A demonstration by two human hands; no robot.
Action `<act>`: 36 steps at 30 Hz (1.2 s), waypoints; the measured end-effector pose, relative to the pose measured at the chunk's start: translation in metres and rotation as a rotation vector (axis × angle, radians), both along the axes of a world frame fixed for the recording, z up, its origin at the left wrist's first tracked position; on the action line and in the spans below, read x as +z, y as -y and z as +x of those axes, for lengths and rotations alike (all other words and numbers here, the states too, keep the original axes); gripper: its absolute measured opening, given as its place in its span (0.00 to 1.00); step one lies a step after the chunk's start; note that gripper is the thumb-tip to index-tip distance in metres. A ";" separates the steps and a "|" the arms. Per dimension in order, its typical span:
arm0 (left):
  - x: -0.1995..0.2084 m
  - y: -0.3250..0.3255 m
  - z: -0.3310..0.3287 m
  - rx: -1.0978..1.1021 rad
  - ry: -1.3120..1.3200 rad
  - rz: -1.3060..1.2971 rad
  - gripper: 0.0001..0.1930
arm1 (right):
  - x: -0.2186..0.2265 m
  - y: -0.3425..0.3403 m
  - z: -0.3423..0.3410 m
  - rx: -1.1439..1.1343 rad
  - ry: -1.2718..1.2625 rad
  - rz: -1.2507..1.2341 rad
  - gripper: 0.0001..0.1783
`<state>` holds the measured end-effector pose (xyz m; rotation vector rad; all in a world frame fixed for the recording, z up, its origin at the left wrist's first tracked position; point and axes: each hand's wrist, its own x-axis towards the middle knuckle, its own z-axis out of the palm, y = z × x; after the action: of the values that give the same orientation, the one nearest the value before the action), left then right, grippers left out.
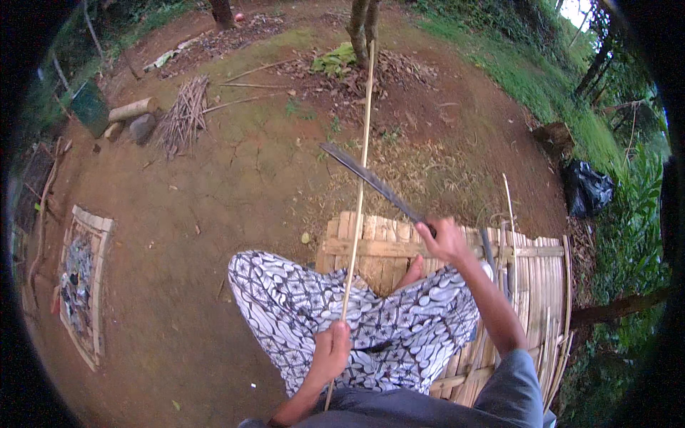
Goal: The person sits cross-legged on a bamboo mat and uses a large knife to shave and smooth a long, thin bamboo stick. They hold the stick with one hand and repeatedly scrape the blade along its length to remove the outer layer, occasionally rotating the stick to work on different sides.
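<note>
My left hand (332, 348) is closed round a long, thin pale bamboo strip (354, 242) above my lap. The strip runs away from me toward a tree trunk, and its near end passes below my hand by my waist. In my right hand (445, 240) is the handle of a machete (389, 194), gripped with the fingers wrapped round it. Its dark blade points up and left and crosses the strip at about mid-length. Whether the edge touches the strip I cannot tell. Patterned white-and-dark cloth (285, 303) covers my folded legs, and a bare foot (410, 273) shows beneath.
I sit at a slatted bamboo platform (531, 274). Shavings (414, 175) litter the ground ahead. Beyond stand a tree trunk (359, 32) and a stick pile (184, 114). A bamboo-framed pit of debris (82, 285) lies left; a black plastic bag (589, 187) sits right.
</note>
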<state>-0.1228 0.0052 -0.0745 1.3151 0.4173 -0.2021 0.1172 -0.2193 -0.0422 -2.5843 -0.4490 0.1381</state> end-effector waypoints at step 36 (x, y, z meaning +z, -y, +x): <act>0.046 0.001 0.078 -0.054 0.231 -0.258 0.21 | -0.116 0.027 0.071 -0.605 -0.348 0.958 0.34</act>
<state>-0.0449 0.0046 -0.0289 1.0817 0.1539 -0.1419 0.1887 -0.2466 -0.1582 -1.5995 0.3426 0.1142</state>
